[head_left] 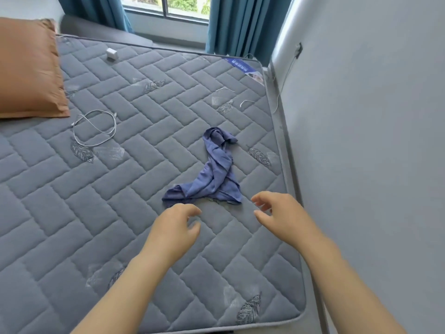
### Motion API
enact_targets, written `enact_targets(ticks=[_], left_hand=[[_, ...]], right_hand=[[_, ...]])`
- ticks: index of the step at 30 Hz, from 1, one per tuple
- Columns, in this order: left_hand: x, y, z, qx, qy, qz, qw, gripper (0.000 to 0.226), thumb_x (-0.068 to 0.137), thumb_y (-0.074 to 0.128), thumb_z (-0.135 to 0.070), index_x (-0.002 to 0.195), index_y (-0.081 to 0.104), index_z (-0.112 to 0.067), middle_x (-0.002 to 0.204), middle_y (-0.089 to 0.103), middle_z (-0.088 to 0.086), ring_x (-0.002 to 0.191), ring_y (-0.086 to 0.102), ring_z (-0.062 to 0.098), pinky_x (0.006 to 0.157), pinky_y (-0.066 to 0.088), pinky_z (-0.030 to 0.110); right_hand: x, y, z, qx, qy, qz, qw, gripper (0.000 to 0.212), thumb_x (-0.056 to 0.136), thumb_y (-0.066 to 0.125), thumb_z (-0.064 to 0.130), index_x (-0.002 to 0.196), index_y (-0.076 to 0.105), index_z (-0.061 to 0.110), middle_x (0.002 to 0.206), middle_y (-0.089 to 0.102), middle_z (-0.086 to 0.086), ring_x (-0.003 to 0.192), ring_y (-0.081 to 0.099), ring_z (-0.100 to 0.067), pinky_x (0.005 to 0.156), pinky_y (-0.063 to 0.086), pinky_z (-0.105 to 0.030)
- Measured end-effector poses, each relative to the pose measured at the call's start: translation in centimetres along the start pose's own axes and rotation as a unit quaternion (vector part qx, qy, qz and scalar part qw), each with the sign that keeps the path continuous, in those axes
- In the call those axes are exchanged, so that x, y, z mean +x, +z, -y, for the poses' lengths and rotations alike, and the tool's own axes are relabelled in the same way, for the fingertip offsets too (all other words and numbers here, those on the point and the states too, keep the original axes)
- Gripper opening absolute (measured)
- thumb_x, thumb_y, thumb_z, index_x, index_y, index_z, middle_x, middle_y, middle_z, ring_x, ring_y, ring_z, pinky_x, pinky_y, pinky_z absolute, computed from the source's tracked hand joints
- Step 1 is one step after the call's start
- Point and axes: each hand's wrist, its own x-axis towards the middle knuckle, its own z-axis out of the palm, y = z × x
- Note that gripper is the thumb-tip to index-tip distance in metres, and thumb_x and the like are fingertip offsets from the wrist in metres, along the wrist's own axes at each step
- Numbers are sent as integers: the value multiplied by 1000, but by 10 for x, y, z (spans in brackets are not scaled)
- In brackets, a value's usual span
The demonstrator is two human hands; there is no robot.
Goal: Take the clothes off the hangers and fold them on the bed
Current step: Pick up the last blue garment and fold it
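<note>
Left hand (174, 227): grip loose, fingers relaxed, holding nothing.
Right hand (280, 214): grip loose, fingers spread, holding nothing.
Blue garment (214, 172): crumpled on bed (120, 213), frame centre, just beyond both hands.
Cable (96, 127): coiled, left of centre.

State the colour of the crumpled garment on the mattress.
The garment is plain bluish-purple; head view.

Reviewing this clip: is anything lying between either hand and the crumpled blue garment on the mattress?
Nothing visible does. Only quilted mattress surface lies between the left hand, the right hand and the near edge of the blue garment. The coiled cable lies well off to the left, outside both paths.
</note>
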Motion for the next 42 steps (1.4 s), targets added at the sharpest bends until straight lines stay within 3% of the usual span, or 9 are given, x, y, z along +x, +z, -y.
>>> enact_targets(ticks=[11, 18, 25, 27, 30, 32, 34, 37, 42], left_hand=[[92, 127, 112, 70, -82, 45, 993, 35, 90, 56, -26, 125, 56, -25, 125, 57, -8, 113, 55, 10, 92, 41, 23], [155, 196, 176, 112, -82, 23, 990, 40, 90, 57, -28, 128, 52, -17, 132, 49, 0, 122, 46, 21, 99, 36, 29], [186, 232, 198, 101, -73, 6, 992, 39, 89, 59, -22, 128, 57, -20, 155, 19, 9, 138, 27, 29, 111, 26, 32], [192, 237, 203, 104, -76, 14, 992, 38, 90, 58, -23, 128, 58, -20, 156, 18, 11, 140, 22, 29, 113, 21, 32], [202, 240, 210, 124, -73, 9, 990, 35, 90, 57, -23, 123, 60, -12, 149, 30, 11, 136, 29, 29, 110, 24, 31], [208, 239, 212, 131, -63, -17, 989, 27, 90, 54, -17, 113, 63, -4, 132, 47, 7, 122, 44, 26, 96, 36, 29], [210, 237, 214, 123, -61, -43, 990, 22, 91, 53, -13, 105, 65, -2, 117, 56, 6, 109, 53, 25, 86, 42, 31], [196, 232, 211, 94, -52, -63, 992, 16, 89, 57, -12, 92, 70, -3, 99, 63, 9, 94, 60, 28, 80, 45, 36], [135, 239, 216, 98, -13, 28, 995, 8, 79, 66, -15, 86, 63, -13, 74, 55, -5, 77, 58, 22, 62, 34, 28]], right_hand=[[118, 145, -95, -50, 33, 75, 995, 40, 94, 54, 31, 132, 54, 20, 130, 60, 4, 119, 54, -14, 93, 43, -28], [192, 230, -122, -47, 39, 54, 997, 36, 91, 57, 26, 124, 54, 12, 126, 58, -4, 116, 54, -24, 91, 46, -36], [225, 279, -133, -25, 37, 58, 997, 73, 93, 58, 23, 152, 16, 11, 160, 12, -9, 140, 32, -25, 104, 39, -36], [233, 285, -136, -14, 42, 63, 997, 75, 93, 58, 22, 153, 15, 11, 158, 18, -11, 140, 32, -26, 104, 37, -35], [242, 291, -139, -6, 53, 54, 997, 50, 90, 60, 18, 135, 40, 8, 128, 49, -13, 114, 50, -29, 84, 43, -34], [241, 293, -139, -16, 56, 16, 998, 11, 87, 57, 15, 92, 50, 7, 96, 54, -11, 87, 50, -27, 66, 33, -32], [231, 297, -139, -12, 53, 12, 998, 26, 86, 56, 13, 66, 39, 10, 73, 47, -7, 74, 44, -27, 60, 25, -33], [197, 305, -143, -11, 54, 34, 998, 41, 84, 56, 14, 56, 27, 15, 58, 33, -1, 68, 38, -27, 60, 22, -33], [134, 317, -160, -86, 72, 97, 989, 38, 87, 53, 27, 60, 27, 17, 71, 42, 0, 74, 47, -25, 60, 23, -33]])
